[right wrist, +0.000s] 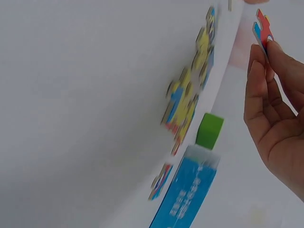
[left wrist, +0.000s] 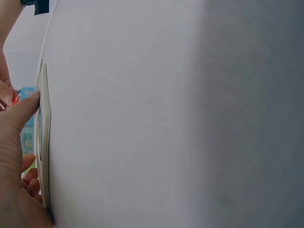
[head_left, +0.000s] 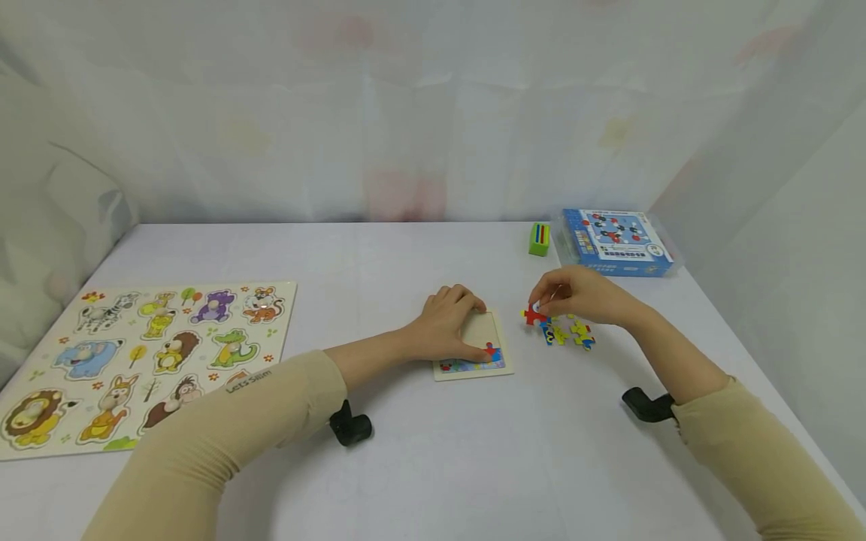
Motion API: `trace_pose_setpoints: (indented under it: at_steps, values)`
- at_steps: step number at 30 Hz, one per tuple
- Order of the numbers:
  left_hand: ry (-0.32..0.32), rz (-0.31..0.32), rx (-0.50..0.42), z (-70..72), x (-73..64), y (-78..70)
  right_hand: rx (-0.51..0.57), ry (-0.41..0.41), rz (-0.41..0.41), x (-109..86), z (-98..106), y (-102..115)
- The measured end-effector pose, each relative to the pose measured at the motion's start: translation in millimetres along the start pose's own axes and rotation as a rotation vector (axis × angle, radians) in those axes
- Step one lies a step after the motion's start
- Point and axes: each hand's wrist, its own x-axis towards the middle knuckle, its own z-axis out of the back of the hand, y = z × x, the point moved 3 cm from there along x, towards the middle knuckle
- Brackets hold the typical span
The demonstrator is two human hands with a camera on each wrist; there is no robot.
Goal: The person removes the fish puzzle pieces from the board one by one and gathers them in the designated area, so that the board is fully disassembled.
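Note:
A small wooden puzzle tray (head_left: 482, 329) lies in the middle of the table, a few colourful pieces (head_left: 467, 366) set along its near side. Across its left part, my left hand (head_left: 443, 323) grips the tray, thumb over the fitted pieces and fingers at the far edge. Between thumb and fingertips, my right hand (head_left: 585, 294) pinches a red and blue jigsaw piece (right wrist: 264, 29). In the head view it is just right of the tray. Loose yellow and blue jigsaw pieces (head_left: 580, 330) lie on the table below that hand; in the right wrist view they look blurred.
At the left lies a large animal puzzle board (head_left: 203, 304), partly behind my left sleeve (head_left: 271, 406). A blue box (head_left: 619, 244) stands at the back right, with a small green block (head_left: 539, 239) beside it. Black wrist mounts (head_left: 647, 406) hang below the forearms.

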Motion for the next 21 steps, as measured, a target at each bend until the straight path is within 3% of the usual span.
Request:
trace_pose_setpoints:
  at_steps: [8,21]
  values:
    - [-0.007,0.001,-0.008,-1.3,0.0,1.8,0.009,-0.013,-0.092,-15.6,15,-26]
    - [-0.016,-0.025,-0.005,0.1,-1.3,3.6,0.012,-0.020,-0.151,-35.9,31,-58]
